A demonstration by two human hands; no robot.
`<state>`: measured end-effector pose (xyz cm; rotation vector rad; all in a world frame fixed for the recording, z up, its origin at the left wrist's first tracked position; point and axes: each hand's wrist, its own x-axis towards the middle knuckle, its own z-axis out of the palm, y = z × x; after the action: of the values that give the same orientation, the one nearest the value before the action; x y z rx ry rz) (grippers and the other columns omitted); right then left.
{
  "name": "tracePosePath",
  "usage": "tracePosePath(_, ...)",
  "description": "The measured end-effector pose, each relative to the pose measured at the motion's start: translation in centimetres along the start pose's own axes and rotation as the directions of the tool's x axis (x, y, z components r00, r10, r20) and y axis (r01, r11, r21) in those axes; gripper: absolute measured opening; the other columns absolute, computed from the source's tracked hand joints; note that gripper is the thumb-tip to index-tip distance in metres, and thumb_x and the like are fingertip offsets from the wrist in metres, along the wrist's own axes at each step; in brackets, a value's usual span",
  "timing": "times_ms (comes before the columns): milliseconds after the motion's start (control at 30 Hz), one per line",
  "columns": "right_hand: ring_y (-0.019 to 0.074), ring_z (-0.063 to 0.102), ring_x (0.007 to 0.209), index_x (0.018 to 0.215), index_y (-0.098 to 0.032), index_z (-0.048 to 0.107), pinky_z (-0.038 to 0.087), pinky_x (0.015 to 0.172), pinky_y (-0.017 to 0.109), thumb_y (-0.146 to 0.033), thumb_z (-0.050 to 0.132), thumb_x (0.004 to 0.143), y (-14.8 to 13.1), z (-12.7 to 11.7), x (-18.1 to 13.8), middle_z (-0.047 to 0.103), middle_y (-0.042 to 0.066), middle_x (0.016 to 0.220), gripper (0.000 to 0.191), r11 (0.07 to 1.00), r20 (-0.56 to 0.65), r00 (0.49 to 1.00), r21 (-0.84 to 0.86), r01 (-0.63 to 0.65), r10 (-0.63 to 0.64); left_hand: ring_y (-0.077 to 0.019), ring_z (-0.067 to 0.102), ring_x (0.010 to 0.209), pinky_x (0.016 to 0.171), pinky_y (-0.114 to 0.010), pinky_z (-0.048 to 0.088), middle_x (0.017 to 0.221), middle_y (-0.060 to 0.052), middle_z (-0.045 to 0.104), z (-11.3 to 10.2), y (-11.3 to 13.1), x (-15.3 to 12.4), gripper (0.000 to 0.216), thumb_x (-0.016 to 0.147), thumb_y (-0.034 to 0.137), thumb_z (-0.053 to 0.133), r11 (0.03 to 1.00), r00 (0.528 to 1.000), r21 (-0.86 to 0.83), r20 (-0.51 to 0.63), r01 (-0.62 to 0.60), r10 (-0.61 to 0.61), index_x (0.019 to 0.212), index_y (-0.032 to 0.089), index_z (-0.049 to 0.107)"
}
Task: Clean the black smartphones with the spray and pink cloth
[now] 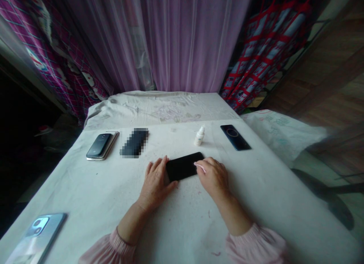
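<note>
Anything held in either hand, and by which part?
Left hand: black phone, by its left end. Right hand: small pink piece, pinched; which part is unclear.

I note the central phone [182,167] black, sleeves [113,246] pale pink. Tablecloth [99,196] white, curtain [193,40] lilac. Hanging cloth [256,48]: red grid

A sheer purple fabric curtain [187,40] hangs beyond the white cloth-covered tabletop [99,196]. A small white bottle with a pointed top [199,136] stands left of a dark blue rectangular phone [238,140]; a glossy pale-blue rectangular phone [38,239] lies near left.
</note>
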<state>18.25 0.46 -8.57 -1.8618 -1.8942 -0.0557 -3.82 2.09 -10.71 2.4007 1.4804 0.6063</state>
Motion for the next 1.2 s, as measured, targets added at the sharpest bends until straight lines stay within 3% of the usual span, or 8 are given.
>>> tracePosePath(167,0.0182,0.057,0.081,0.089,-0.024,0.071,0.033,0.072,0.031,-0.016,0.058,0.086,-3.4,1.0,-0.6,0.066,0.003,0.085,0.015,0.986,0.031,0.988,0.074,0.150,-0.152,-0.0323,0.038,0.135,0.112,-0.056,0.021,0.141,-0.014,0.050,0.1,0.0,0.0,0.083,0.080,0.036,0.064,1.000,1.000,0.010,-0.006,-0.007,0.007,0.148,0.019,0.020)
tracePosePath(267,0.0177,0.056,0.081,0.089,-0.025,0.071,0.032,0.071,0.031,-0.017,0.058,0.087,-3.9,1.1,-0.6,0.065,0.003,0.085,0.015,0.979,0.043,0.981,0.084,0.184,-0.188,-0.0323,0.037,0.136,0.112,-0.056,0.021,0.141,-0.014,0.050,0.1,0.0,0.1,0.083,0.079,0.035,0.065,1.000,1.000,0.017,-0.001,-0.006,0.006,0.147,0.018,0.021)
tracePosePath(467,0.0166,0.056,0.080,0.089,-0.025,0.073,0.031,0.069,0.030,-0.017,0.059,0.086,-0.2,0.4,0.6,0.066,0.003,0.088,0.016,1.000,-0.017,1.000,0.014,-0.020,0.020,-0.0319,0.038,0.135,0.112,-0.056,0.021,0.141,-0.013,0.051,-0.1,0.0,0.2,0.086,0.078,0.034,0.066,1.000,1.000,-0.011,0.010,-0.009,0.009,0.148,0.021,0.017)
tracePosePath(567,0.0169,0.056,0.080,0.089,-0.025,0.074,0.030,0.069,0.030,-0.018,0.062,0.084,0.5,0.4,0.9,0.067,0.003,0.090,0.015,0.998,-0.018,0.998,-0.001,-0.064,0.064,-0.0316,0.038,0.135,0.112,-0.056,0.020,0.141,-0.013,0.050,-0.3,0.0,0.2,0.087,0.078,0.034,0.067,1.000,1.000,-0.022,0.024,-0.012,0.013,0.147,0.020,0.017)
tracePosePath(867,0.0175,0.054,0.082,0.088,-0.026,0.073,0.030,0.072,0.031,-0.019,0.061,0.086,-4.4,1.2,0.0,0.066,0.002,0.086,0.014,0.986,0.045,0.988,0.084,0.142,-0.146,-0.0311,0.040,0.134,0.112,-0.056,0.020,0.140,-0.013,0.051,-0.1,0.0,0.2,0.089,0.076,0.035,0.070,1.000,1.000,-0.022,0.006,-0.022,0.022,0.147,0.020,0.018)
tracePosePath(1200,0.0177,0.054,0.080,0.089,-0.027,0.075,0.029,0.069,0.031,-0.019,0.059,0.085,1.2,0.5,1.6,0.067,0.004,0.088,0.018,0.993,-0.025,0.993,-0.021,-0.112,0.111,-0.0316,0.039,0.134,0.112,-0.057,0.016,0.139,-0.012,0.052,-0.6,0.4,0.3,0.092,0.075,0.035,0.071,0.998,0.999,-0.061,0.034,-0.021,0.023,0.148,0.022,0.017)
